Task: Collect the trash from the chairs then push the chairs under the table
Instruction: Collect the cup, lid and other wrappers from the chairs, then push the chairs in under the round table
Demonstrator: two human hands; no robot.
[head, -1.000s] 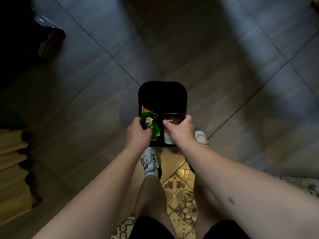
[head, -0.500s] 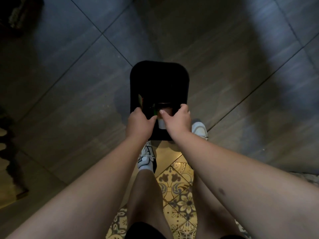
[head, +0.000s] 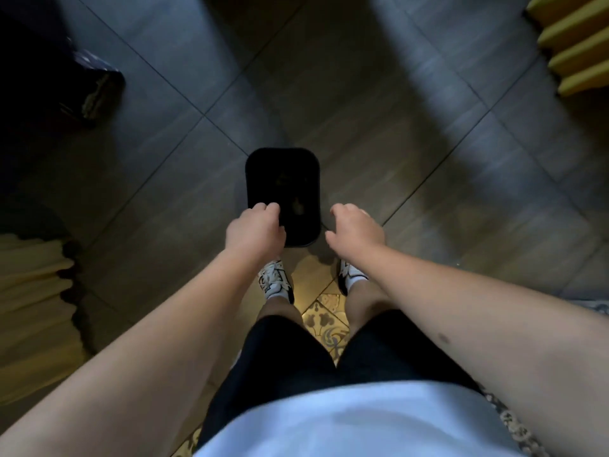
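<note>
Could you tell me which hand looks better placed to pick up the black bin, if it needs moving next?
Left, probably. The left hand hangs over the near-left rim of the black bin, fingers loosely curled. The right hand hangs off to the bin's right, over the floor tiles.

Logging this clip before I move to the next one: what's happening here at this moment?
A person stands over a black bin on the tiled floor. The left hand hangs over the bin's near edge, fingers loosely curled and holding nothing. The right hand hovers just beside the bin, also holding nothing. Faint shapes lie inside the dark bin, too dim to identify. No chairs or table are in view.
</note>
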